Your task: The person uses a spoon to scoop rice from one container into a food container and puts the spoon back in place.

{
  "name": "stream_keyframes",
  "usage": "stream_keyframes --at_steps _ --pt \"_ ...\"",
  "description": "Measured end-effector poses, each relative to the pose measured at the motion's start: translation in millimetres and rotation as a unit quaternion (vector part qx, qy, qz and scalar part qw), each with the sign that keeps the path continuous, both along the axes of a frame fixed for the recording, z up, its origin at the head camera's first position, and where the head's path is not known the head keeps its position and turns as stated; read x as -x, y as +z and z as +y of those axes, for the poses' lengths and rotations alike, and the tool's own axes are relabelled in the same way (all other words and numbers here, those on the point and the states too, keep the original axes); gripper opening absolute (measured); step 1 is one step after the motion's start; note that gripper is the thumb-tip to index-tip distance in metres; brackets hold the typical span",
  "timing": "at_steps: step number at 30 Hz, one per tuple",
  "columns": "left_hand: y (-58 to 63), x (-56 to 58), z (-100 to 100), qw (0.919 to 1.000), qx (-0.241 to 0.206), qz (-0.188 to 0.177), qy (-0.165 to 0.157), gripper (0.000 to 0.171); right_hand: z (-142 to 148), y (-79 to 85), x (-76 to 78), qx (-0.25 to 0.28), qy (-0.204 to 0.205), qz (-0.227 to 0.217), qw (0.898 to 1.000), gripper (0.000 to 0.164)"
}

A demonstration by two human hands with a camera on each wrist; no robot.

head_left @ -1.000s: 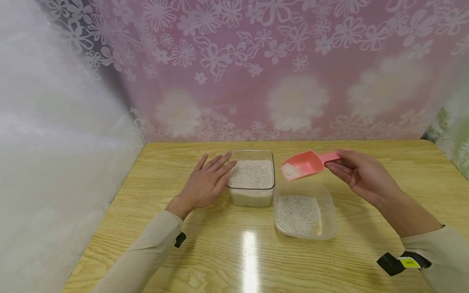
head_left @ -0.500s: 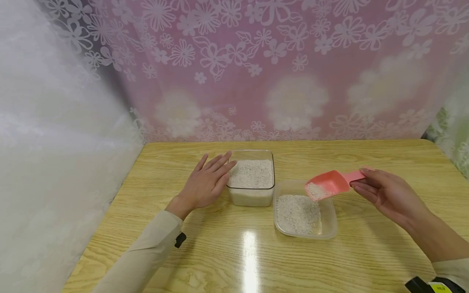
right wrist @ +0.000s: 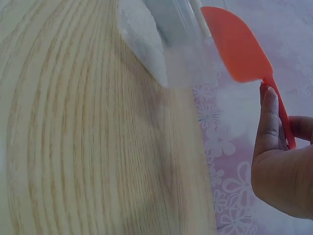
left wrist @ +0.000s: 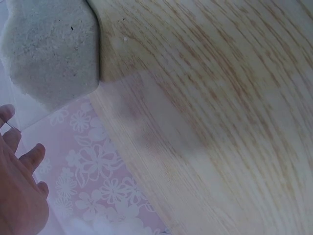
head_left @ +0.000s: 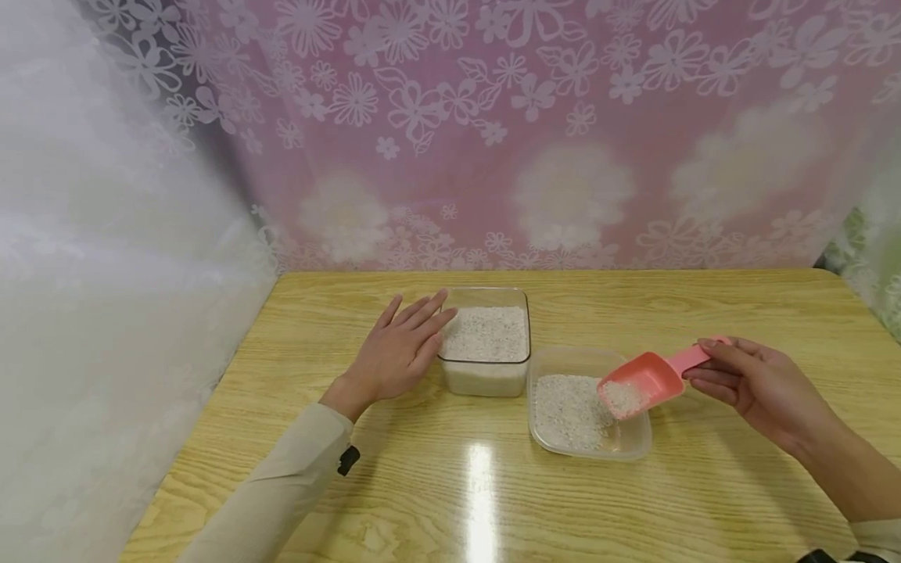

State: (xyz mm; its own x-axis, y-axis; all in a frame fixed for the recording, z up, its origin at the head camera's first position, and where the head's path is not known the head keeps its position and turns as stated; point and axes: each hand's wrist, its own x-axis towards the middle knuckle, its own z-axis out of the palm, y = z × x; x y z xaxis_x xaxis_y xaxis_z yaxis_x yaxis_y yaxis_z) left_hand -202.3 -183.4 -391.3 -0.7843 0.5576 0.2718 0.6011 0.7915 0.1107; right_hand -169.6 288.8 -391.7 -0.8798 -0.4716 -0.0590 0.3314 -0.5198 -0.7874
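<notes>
My right hand (head_left: 767,391) grips the handle of a pink scoop (head_left: 655,378). Some white rice (head_left: 625,399) lies near the scoop's front lip. The scoop hangs over the right part of a low clear plastic box (head_left: 633,447), whose floor is partly covered with rice (head_left: 570,410). To its left stands a taller clear container (head_left: 486,381), filled more than halfway with rice. Against that container's left rim rest the fingers of my left hand (head_left: 397,348), spread and fairly straight. In the right wrist view the scoop (right wrist: 239,46) shows its underside, with fingers and thumb pinching its handle.
Both containers stand side by side on a wood-grain table (head_left: 422,485). A pink flowered curtain (head_left: 450,195) hangs behind the table's back edge, and a pale sheet (head_left: 127,313) hangs on the left.
My right hand has carried the scoop rightward and toward me, from behind the low box to above its right part. The left hand has stayed at the taller container.
</notes>
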Motion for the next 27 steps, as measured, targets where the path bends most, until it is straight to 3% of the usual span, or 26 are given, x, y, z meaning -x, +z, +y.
stream_keyframes --at_steps 11,27 --pt "-1.5 0.3 0.0 1.0000 0.003 0.000 -0.003 0.047 -1.4 2.9 -4.5 -0.051 -0.036 0.013 0.998 0.026" --pt "-0.1 -0.8 0.6 1.0000 -0.001 0.000 0.001 0.047 -4.7 8.8 -6.2 -0.077 -0.045 0.042 0.995 0.024"
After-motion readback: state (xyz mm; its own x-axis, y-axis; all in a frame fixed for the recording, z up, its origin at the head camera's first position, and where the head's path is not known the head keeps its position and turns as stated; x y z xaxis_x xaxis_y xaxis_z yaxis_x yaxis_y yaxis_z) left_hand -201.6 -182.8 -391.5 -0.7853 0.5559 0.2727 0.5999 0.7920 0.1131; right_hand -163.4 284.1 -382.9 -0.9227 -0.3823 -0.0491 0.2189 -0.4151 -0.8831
